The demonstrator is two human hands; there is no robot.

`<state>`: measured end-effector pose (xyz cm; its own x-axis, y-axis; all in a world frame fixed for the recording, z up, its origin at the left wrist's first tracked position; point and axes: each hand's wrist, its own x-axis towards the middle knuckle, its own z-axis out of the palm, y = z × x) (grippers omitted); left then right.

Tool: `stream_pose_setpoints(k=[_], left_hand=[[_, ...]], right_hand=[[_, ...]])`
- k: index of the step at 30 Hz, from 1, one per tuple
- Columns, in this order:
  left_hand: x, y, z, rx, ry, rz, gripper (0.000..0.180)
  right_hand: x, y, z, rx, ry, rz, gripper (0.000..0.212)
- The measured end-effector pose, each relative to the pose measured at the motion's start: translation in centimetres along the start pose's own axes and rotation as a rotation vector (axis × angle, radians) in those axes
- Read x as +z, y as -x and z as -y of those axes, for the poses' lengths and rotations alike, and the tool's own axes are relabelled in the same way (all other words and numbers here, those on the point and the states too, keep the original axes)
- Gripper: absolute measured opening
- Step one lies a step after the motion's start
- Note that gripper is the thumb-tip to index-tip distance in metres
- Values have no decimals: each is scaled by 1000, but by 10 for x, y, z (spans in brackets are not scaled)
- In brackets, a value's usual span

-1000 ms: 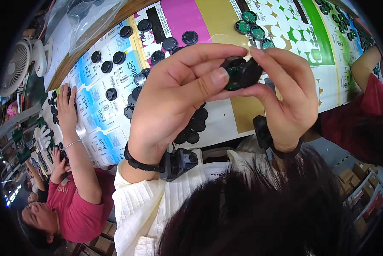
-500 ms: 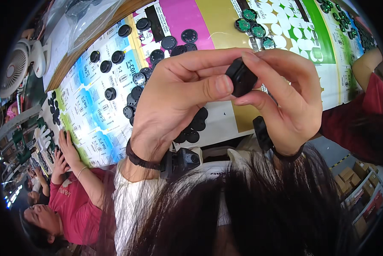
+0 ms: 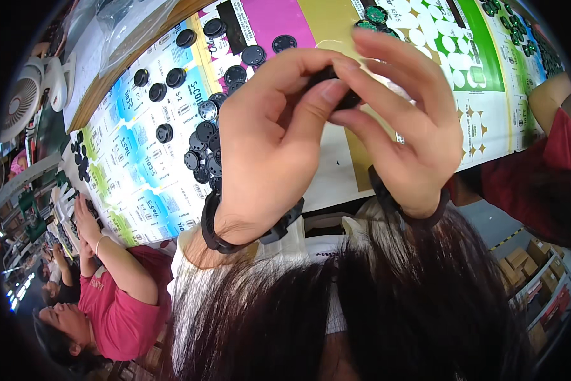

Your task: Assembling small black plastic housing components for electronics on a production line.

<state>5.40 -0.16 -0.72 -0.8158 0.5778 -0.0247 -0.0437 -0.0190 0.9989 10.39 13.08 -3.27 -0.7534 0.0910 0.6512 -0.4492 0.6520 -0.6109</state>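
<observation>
A second ago I saw green inside the black round piece [image 3: 348,100]; none shows now, so it's probably closed. My left hand [image 3: 263,152] and right hand [image 3: 419,133] both pinch it, right of the loose black discs [image 3: 205,131].

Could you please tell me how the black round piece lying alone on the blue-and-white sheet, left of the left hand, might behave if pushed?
The black round piece would probably feel stiff, as its rim looks crisp and moulded. Lying flat and low on the printed sheet, it would likely slide rather than tip.
</observation>
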Motion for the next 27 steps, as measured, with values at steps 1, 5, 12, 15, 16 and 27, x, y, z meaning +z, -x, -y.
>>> stream_pose_setpoints(k=[1,5,12,15,16,27], left_hand=[[0,-1,1,69,-99,-22,20],[-2,-5,1,80,-299,-26,15],[-31,-56,13,-20,-532,249,16],[-65,-91,9,-150,-849,90,13],[-78,-102,40,3,-924,-42,15],[-55,-125,58,400,-1322,221,29]], right_hand=[[5,0,0,36,-128,-21,43],[16,5,10,558,-574,-35,38],[27,8,-2,537,-264,-28,37],[43,19,-2,304,58,111,34],[46,24,2,272,45,293,29],[64,32,7,90,204,680,19]])
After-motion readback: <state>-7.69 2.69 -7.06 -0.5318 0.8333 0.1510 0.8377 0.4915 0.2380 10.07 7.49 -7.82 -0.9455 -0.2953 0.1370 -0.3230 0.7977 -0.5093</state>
